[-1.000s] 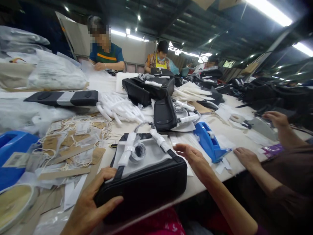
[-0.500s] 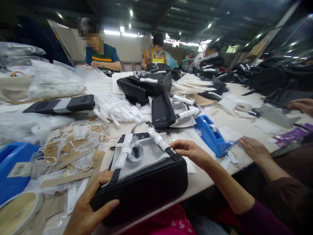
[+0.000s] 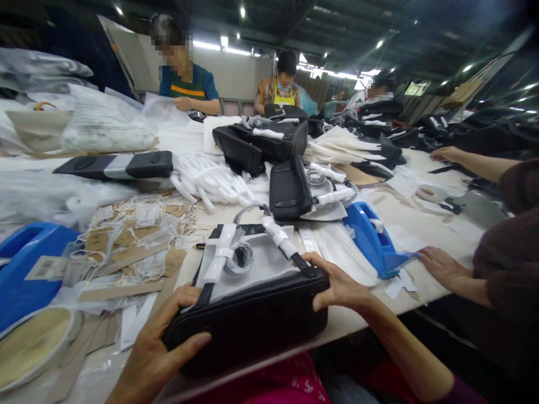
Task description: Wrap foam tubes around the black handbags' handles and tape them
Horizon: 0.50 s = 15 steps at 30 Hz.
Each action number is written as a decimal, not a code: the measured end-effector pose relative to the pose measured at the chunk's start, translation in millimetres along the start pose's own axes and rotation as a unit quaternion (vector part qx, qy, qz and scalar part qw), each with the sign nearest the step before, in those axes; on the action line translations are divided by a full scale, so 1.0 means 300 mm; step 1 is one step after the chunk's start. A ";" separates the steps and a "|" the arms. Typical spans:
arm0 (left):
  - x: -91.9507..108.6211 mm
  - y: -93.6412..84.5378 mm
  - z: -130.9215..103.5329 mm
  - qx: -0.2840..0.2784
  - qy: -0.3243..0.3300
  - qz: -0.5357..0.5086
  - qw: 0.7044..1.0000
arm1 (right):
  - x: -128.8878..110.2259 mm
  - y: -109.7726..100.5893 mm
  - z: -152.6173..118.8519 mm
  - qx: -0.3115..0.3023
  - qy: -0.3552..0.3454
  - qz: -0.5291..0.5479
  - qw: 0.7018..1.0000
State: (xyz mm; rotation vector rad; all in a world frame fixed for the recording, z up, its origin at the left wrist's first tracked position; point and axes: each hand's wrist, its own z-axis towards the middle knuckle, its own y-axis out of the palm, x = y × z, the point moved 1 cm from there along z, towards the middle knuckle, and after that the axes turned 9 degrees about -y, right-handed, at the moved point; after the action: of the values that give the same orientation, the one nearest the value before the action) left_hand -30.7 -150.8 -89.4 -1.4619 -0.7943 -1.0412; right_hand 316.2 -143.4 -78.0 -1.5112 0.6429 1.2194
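A black handbag (image 3: 252, 320) lies at the table's near edge, its base side towards me. My left hand (image 3: 168, 325) grips its left end, thumb on the near side and fingers over the top. At the right end my right hand (image 3: 332, 286) holds it the same way, thumb on the near side. White wrap covers the two handle ends (image 3: 221, 255), and a coiled strap in clear plastic (image 3: 239, 259) rests between them on a pale sheet. Just beyond stands a smaller black bag (image 3: 289, 188) with wrapped handles.
Blue tape dispensers (image 3: 374, 241) stand right and left. Tags with strings (image 3: 126, 235) are heaped at left, behind a round tub (image 3: 37, 342). White foam strips (image 3: 210, 177) and black bags (image 3: 261, 143) fill the middle. A co-worker's hand (image 3: 442, 269) rests near the right dispenser; other people sit opposite.
My right hand has closed round the bag's right end, its thumb now on the near side. The co-worker at right has reached an arm farther across the table. The view has shifted slightly.
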 end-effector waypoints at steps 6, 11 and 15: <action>-0.002 -0.010 -0.003 -0.040 0.031 0.032 0.998 | 0.027 0.083 -0.013 0.097 -0.010 0.100 0.990; 0.009 -0.064 0.022 -0.098 0.029 -0.007 0.995 | 0.053 0.119 -0.008 0.120 0.008 0.165 0.979; 0.022 -0.105 0.155 -0.005 0.056 -0.007 0.998 | 0.059 0.123 -0.012 0.126 0.019 0.164 0.978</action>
State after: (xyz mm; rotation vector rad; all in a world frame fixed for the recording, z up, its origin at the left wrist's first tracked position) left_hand -48.7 -100.5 -70.8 -1.3949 -0.7204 -1.1292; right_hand 291.3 -154.8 -108.6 -1.2505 1.0630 1.2993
